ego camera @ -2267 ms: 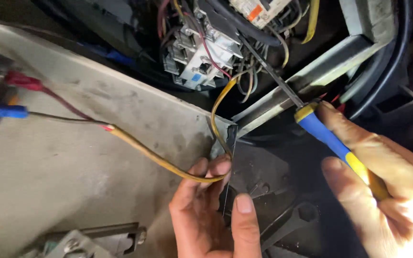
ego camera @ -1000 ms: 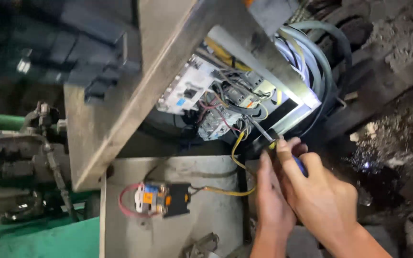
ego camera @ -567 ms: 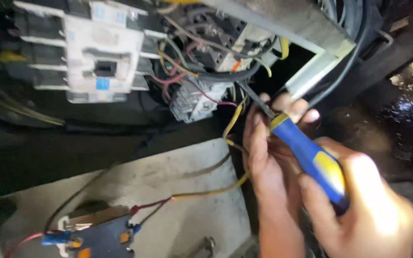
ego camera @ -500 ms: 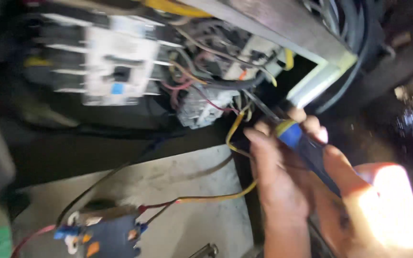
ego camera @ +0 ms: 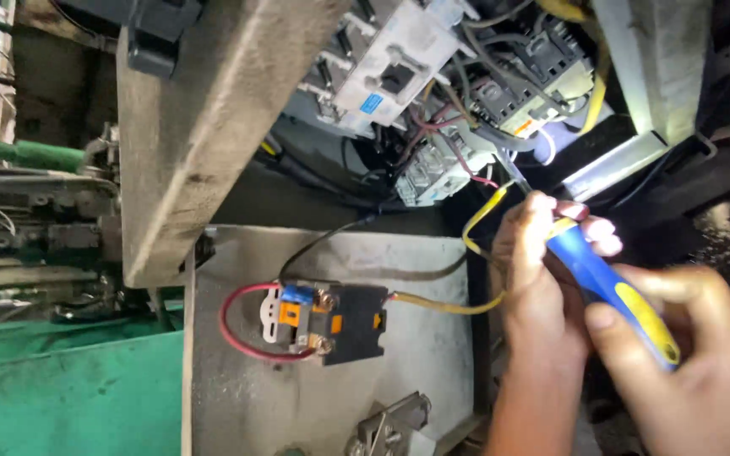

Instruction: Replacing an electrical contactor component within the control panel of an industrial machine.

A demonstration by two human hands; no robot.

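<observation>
While the view has swung back from the close-up, the right hand (ego camera: 703, 363) stays clamped on the blue-and-yellow screwdriver (ego camera: 614, 300) at right of frame, its tip up among the relay wiring (ego camera: 449, 160); the left hand (ego camera: 542, 279) pinches the yellow wire (ego camera: 445, 302) beside it.

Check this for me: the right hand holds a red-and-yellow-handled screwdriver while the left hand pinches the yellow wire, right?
Not quite: in the head view the right hand holds a blue-and-yellow-handled screwdriver, not red-and-yellow. The left hand does pinch the yellow wire.
</observation>
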